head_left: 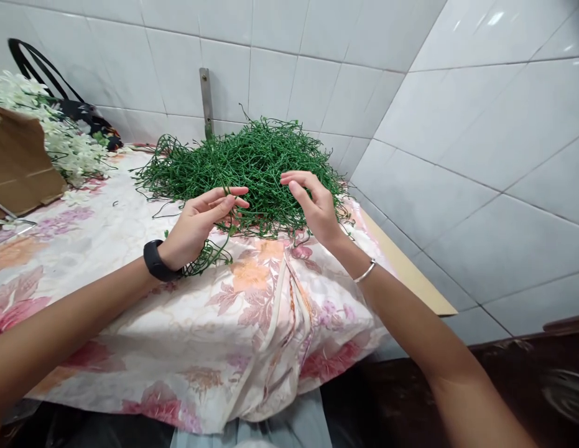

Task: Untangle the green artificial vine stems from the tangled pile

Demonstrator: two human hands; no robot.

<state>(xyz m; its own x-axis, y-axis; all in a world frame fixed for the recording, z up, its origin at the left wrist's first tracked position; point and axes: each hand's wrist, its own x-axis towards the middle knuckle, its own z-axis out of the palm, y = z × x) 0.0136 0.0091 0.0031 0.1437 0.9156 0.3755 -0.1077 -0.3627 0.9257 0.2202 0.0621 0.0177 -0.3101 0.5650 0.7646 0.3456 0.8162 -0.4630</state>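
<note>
A big tangled heap of thin green artificial stems (265,155) lies on the flowered cloth against the tiled wall. In front of its left part, my left hand (200,221), with a black band at the wrist, pinches a green stem (227,190) between thumb and fingers. A smaller bunch of green stems (205,258) rests on the cloth beside and partly behind that wrist. My right hand (317,208) hovers at the front right of the heap, fingers loosely bent and thumb apart. I see nothing held in it.
White artificial flowers (72,140) and a brown cardboard box (21,158) stand at the left, with a dark bag (86,115) behind. The flowered cloth (177,336) hangs over the front edge. A metal strip (206,99) is on the wall. Tan board (410,267) shows at the right edge.
</note>
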